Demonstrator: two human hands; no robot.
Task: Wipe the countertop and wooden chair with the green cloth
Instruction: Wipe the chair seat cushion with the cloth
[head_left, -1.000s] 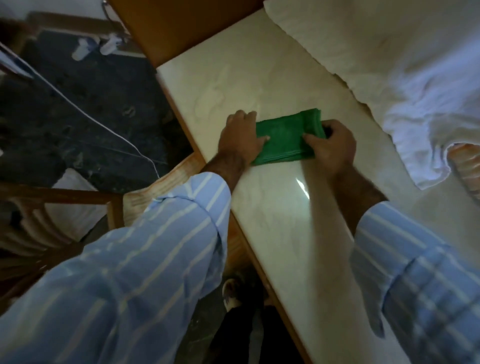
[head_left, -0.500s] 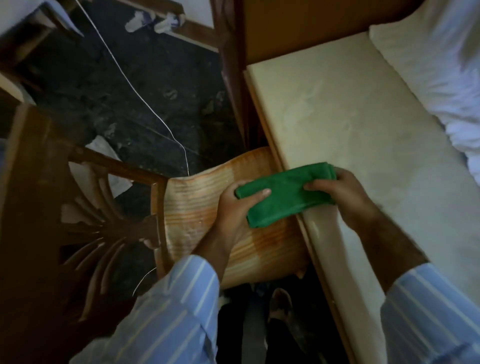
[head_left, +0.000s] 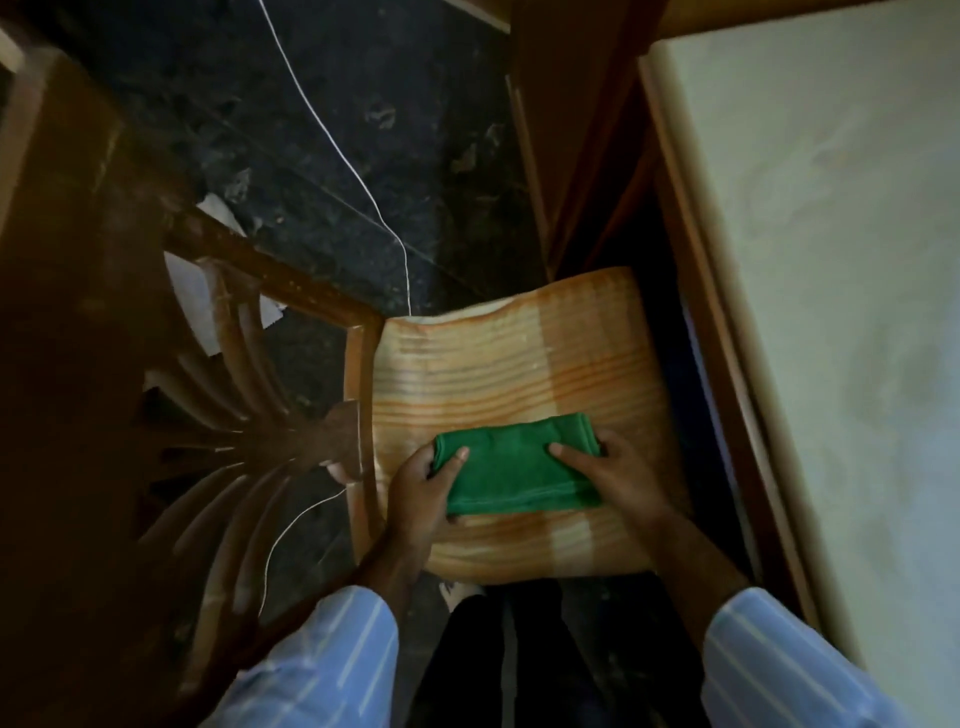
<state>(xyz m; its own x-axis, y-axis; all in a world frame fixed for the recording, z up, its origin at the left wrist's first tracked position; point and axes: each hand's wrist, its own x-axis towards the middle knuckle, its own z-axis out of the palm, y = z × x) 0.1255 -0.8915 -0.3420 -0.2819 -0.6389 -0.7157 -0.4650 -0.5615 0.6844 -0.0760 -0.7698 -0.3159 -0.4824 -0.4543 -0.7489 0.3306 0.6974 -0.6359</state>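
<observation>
Green cloth (head_left: 517, 470) now shifted off desk (head_left: 841, 291) onto chair (head_left: 498, 364) seat. Left hand (head_left: 415, 499) and right hand (head_left: 618, 475) fingers pinching cloth ends between them. Risk: striped seat cover bunching beyond fingers under wiping.

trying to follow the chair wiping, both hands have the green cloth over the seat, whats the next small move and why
Probably press the folded green cloth flat and sweep it across the striped seat. The left hand and right hand grip its two ends, and most of the seat lies bare beyond it.
</observation>
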